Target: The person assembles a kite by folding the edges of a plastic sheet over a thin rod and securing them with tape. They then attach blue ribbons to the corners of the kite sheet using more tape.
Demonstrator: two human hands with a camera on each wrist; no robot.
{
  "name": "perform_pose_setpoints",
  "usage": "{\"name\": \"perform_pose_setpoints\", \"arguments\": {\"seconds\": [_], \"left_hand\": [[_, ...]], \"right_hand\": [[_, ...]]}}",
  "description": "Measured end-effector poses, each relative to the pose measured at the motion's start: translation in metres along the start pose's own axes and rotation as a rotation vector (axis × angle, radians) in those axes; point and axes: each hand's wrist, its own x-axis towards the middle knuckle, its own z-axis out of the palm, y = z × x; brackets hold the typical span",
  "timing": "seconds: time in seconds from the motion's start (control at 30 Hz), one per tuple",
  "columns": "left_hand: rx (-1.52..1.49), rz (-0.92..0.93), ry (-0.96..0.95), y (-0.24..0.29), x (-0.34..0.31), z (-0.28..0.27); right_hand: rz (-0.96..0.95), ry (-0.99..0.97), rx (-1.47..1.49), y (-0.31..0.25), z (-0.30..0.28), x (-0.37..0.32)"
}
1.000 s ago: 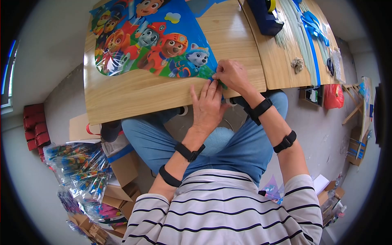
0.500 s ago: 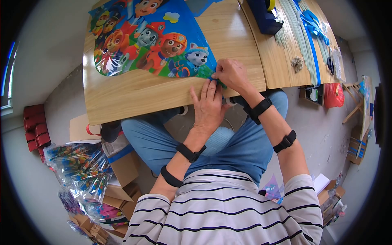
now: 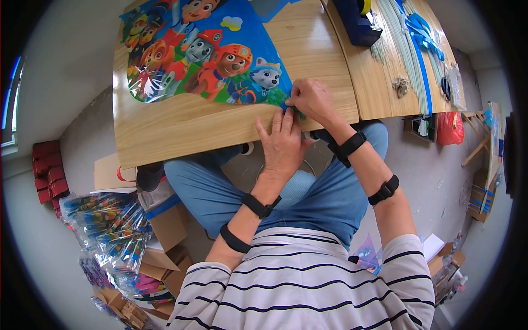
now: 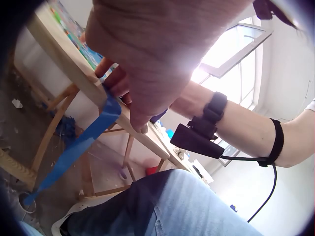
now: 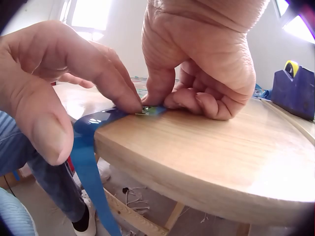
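Observation:
A glossy plastic sheet (image 3: 250, 41) printed with cartoon dogs lies on the wooden table (image 3: 181, 129), its lower right corner near the front edge. My right hand (image 3: 312, 102) has its fingers curled and pinches at that corner, knuckles up. Close beside it, my left hand (image 3: 281, 146) lies palm down with long, straight fingers, their tips touching the corner. In the right wrist view, a blue ribbon-like strip (image 5: 91, 157) runs out from the corner under the left fingertips and hangs over the table edge. The left wrist view shows the strip (image 4: 74, 152) reaching down towards the floor.
On the adjoining table stand a dark blue tape dispenser (image 3: 360, 27), pale thin rods and a blue ribbon bundle (image 3: 423, 38). Scissors (image 3: 445, 88) lie at its right end. Cardboard boxes and plastic-wrapped printed sheets (image 3: 110, 220) fill the floor at left.
My left hand and forearm have shifted slightly to the right. The right hand stays at the sheet's corner, and the sheet lies as before.

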Motion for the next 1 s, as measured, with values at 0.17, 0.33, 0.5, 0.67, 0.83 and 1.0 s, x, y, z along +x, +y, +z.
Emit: {"name": "perform_pose_setpoints", "arguments": {"seconds": [0.17,0.33,0.5,0.67,0.83,1.0], "left_hand": [[0.013,-0.003,0.011,0.001,0.000,0.000],[-0.005,-0.016,-0.018,0.003,0.001,-0.003],[0.019,0.005,-0.014,0.002,-0.001,-0.001],[0.021,0.015,-0.010,0.000,-0.001,-0.001],[0.009,0.022,-0.007,0.000,0.000,0.000],[0.001,0.026,-0.008,-0.001,0.000,-0.001]], "right_hand": [[-0.021,0.010,-0.013,0.002,0.001,0.000],[0.240,-0.042,0.603,0.022,-0.012,0.011],[0.383,0.217,0.828,0.070,-0.069,0.009],[0.304,0.108,0.670,0.075,-0.078,-0.009],[0.048,0.058,0.336,0.045,-0.009,-0.021],[-0.003,0.116,0.120,0.019,-0.003,-0.030]]}}
